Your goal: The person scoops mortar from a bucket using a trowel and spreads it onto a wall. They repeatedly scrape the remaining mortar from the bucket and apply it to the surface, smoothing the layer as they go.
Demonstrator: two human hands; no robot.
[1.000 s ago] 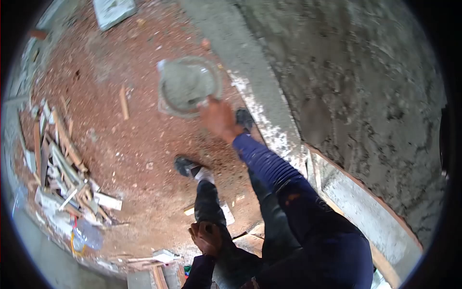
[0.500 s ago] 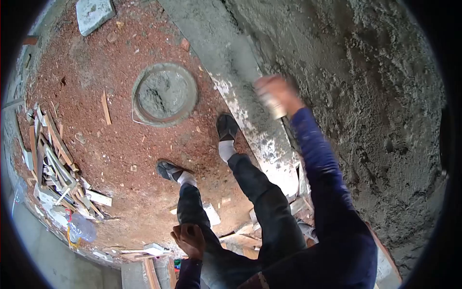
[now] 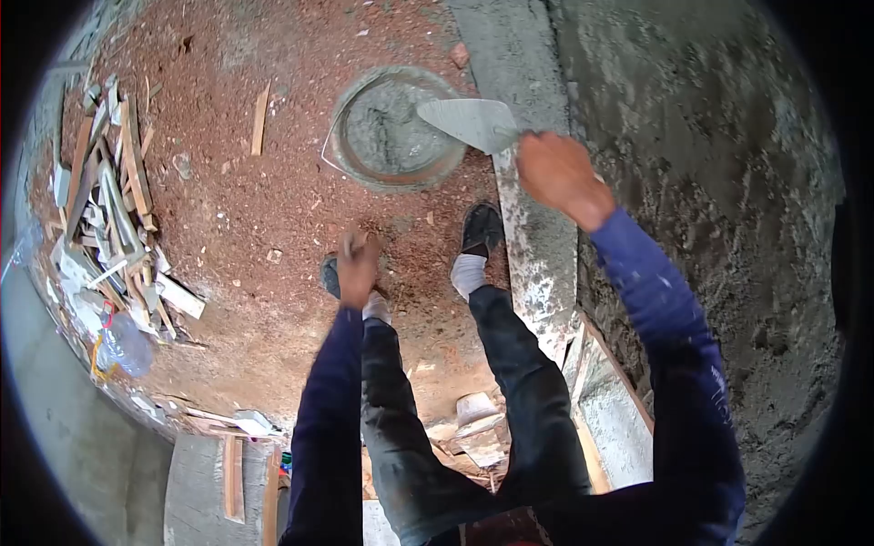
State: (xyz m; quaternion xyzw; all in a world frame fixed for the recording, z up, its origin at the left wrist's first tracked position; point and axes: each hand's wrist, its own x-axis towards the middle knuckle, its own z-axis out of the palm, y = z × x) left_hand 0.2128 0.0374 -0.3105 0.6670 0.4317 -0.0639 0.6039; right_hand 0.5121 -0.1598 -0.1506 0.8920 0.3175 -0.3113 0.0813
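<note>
My right hand point(image 3: 560, 177) is closed round the handle of a trowel point(image 3: 469, 121). The blade points left, its tip overlapping the right side of a round tub point(image 3: 341, 150). Wet grey mortar point(image 3: 396, 127) lies in the tub, with a darker hollow in it. My left hand point(image 3: 358, 266) hangs over my left shoe, its fingers loosely bent and a little apart, with nothing visible in them. Under the trowel side runs a mortar-smeared ledge point(image 3: 537, 218) along the foot of a freshly plastered wall point(image 3: 701, 182).
A heap of wood scraps point(image 3: 109, 205) lies on the reddish dirt floor at left, with a clear plastic bottle point(image 3: 126, 346) below it. One loose wood strip point(image 3: 260, 118) lies left of the tub. Boards and rubble point(image 3: 478, 428) are behind my feet.
My right hand has swung away from the wall ledge toward the tub, bringing the trowel blade into clear view. My left hand has reached forward. The view has shifted.
</note>
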